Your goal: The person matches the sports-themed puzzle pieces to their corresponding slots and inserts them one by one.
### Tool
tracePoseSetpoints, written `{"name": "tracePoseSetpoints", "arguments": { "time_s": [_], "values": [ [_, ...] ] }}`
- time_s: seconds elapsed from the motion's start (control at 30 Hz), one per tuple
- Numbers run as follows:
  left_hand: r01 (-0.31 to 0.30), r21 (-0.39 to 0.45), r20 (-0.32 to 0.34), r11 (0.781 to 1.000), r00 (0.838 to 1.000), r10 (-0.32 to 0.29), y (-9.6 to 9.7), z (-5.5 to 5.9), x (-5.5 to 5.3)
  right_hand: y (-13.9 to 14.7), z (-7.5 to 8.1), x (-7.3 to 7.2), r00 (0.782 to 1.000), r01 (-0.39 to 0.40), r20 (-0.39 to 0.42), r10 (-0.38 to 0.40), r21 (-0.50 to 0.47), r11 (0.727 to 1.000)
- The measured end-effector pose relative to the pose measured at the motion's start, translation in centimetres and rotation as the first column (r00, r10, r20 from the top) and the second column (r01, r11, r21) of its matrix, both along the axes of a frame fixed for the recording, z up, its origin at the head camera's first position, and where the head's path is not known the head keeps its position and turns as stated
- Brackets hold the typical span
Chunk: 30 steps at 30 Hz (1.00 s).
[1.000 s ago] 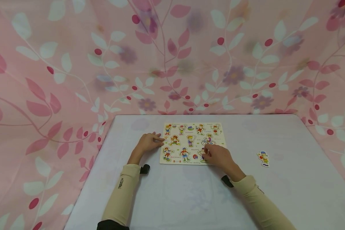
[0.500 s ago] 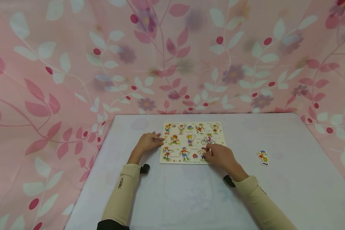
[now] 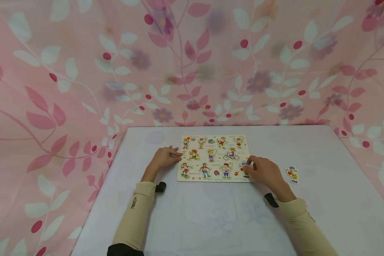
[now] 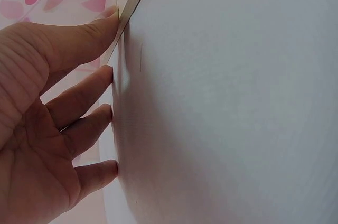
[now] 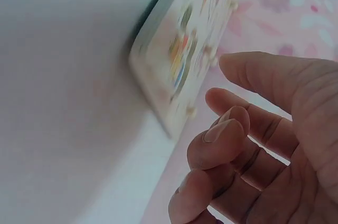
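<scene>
A cream wooden picture puzzle board [image 3: 192, 180] lies on the table, filled with cut-out figures of children playing sports. At its left edge rests my left hand [image 3: 164, 158]; in the left wrist view the thumb [image 4: 92, 36] touches the board's edge while the other fingers stand spread with their tips at the cloth. My right hand [image 3: 266, 172] hovers by the board's right edge, thumb and fingers apart with nothing between them. A figure in the bottom row [image 3: 244, 170] is partly hidden behind its fingertips. One loose puzzle piece [image 3: 293, 174], a child in a blue cap, lies right of that hand.
A white cloth covers the table [image 3: 204, 220]. Behind and to the sides hangs a pink floral curtain [image 3: 185, 64]. Small knobs stand up from the board's face in the right wrist view. Black camera mounts [image 3: 160, 187] sit at both wrists.
My right hand has moved right, from the figure with the bat in the bottom row to the board's right edge, uncovering that figure. The left hand has stayed in place.
</scene>
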<state>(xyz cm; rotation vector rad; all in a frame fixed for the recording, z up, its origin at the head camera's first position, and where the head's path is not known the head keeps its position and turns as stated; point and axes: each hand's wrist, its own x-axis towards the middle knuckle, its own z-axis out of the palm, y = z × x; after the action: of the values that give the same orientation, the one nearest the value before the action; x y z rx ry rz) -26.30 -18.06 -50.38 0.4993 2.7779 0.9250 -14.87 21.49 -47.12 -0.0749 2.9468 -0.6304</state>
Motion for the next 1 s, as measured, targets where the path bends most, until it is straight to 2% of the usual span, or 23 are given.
{"name": "tracePoseSetpoints", "arguments": {
  "time_s": [0.4, 1.0],
  "values": [
    [0.007, -0.009, -0.002, 1.0, 1.0, -0.007, -0.1, 0.0, 0.0, 4.8, 0.0, 0.9, 0.995, 0.096, -0.001, -0.096, 0.015, 0.995],
    [0.014, 0.006, -0.014, 1.0, 1.0, -0.014, -0.2, -0.5, -0.3, 12.1, -0.8, 3.4, 0.981, 0.192, 0.015, -0.192, -0.013, 0.981]
  ]
}}
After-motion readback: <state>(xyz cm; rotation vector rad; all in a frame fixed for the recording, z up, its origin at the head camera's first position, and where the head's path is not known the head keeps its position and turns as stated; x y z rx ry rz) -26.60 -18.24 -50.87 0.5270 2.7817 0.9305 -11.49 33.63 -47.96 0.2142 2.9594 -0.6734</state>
